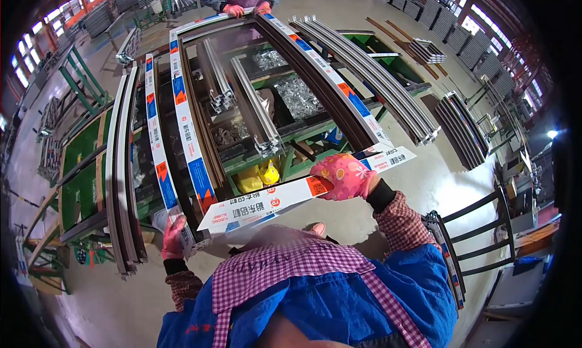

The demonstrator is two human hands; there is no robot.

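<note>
The near frame bar [303, 193], a long metal profile wrapped in white protective film with blue and orange patches, is lying across the near end of a large rectangular window frame [200, 166], just in front of the person's chest. The right hand [345, 175], in a pink flowered glove, is clamping around this bar towards its right end. The left hand [174, 236], also gloved in pink, is gripping the near left corner, where the bar is meeting the left side rail [159, 148]. The two hands are working well apart, one at each end of the bar.

At the far end, a co-worker's gloved hands [245, 9] are resting on the far rail of the frame. The frame is sitting on a green work stand [79, 178] holding heaps of small silvery fittings [297, 96]. Bundles of bare profiles [376, 75] are lying on the right, and a dark chair [485, 227] is standing near right.

Judging from this, three sides appear to be standing in place already, while the near bar seems to be sitting slightly askew, so the near corners probably remain to be closed. Whether the far corners are fully joined cannot be told.
</note>
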